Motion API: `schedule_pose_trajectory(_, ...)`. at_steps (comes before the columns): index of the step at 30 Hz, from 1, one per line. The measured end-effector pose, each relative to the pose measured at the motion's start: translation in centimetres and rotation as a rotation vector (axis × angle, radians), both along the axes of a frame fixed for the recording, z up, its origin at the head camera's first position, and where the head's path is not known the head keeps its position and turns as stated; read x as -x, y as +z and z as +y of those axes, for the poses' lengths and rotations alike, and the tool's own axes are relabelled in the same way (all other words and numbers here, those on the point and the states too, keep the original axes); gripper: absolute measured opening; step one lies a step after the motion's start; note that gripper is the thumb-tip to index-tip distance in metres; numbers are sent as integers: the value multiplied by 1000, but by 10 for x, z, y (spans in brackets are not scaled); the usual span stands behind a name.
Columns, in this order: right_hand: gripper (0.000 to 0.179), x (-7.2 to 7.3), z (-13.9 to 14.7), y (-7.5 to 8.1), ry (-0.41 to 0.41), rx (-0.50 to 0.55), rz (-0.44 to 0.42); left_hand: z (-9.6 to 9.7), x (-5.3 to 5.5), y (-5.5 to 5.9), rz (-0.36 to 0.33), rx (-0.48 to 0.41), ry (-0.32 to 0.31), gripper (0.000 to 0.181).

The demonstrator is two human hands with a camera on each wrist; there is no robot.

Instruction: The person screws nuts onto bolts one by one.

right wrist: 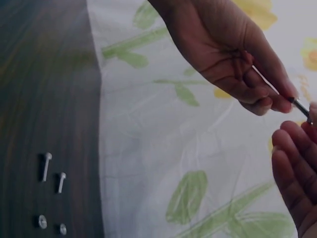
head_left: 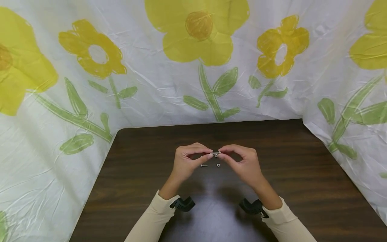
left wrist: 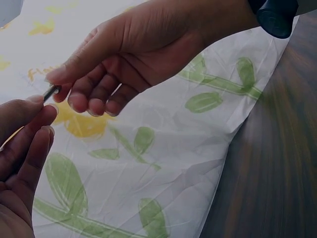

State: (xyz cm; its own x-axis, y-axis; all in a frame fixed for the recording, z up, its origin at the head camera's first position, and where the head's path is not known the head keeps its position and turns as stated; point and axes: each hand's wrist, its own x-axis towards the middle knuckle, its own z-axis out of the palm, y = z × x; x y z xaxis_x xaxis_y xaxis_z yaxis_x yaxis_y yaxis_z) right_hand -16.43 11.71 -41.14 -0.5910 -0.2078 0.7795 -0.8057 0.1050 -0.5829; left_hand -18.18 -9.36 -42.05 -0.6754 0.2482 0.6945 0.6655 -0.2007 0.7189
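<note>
Thumb and fingertips of my left hand (head_left: 185, 162) pinch one end of a small metal bolt (head_left: 215, 153) above the table. At its other end, near the head, my right hand (head_left: 244, 162) pinches it too. The bolt lies roughly level between the hands; its shaft (right wrist: 301, 109) shows in the right wrist view. Whether a nut sits under the left fingertips is hidden. Below on the table lie two loose bolts, a longer one (right wrist: 46, 167) and a shorter one (right wrist: 61, 183). Beside them are two nuts, one larger (right wrist: 42, 222) and one smaller (right wrist: 63, 229).
The dark wood-grain table (head_left: 136, 181) has its far edge beyond the hands. White cloth with yellow flowers (head_left: 157, 90) hangs behind it and at both sides. A black wrist camera (head_left: 183, 204) is worn on the left wrist, another (head_left: 251, 206) on the right.
</note>
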Motion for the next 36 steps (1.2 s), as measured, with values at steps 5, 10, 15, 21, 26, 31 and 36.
schedule_pose_trajectory(5, 26, 0, 0, -3, -4, -21, -46, 1, -1, 1, 11, 0, -12, 17)
schedule_pose_trajectory(10, 19, -5, -2, -1, -23, -38, -112, 2, -2, 1, 29, 9, -30, 17)
schedule_pose_trajectory(15, 26, -6, -4, -1, -47, -51, -152, 3, -2, 0, 35, 13, -32, 18)
schedule_pose_trajectory(21, 38, -7, -5, -1, -100, -63, -163, 4, -3, -1, 37, 15, -23, 18)
schedule_pose_trajectory(26, 25, -7, -3, 2, -52, -39, -206, 5, -3, 0, 27, 19, 4, 16)
schedule_pose_trajectory(31, 28, -6, 3, 3, 33, -16, -218, 3, -2, 0, 18, 23, 45, 15)
schedule_pose_trajectory(36, 39, -5, 6, 3, 69, -10, -158, 2, -2, -1, 7, 33, 51, 15)
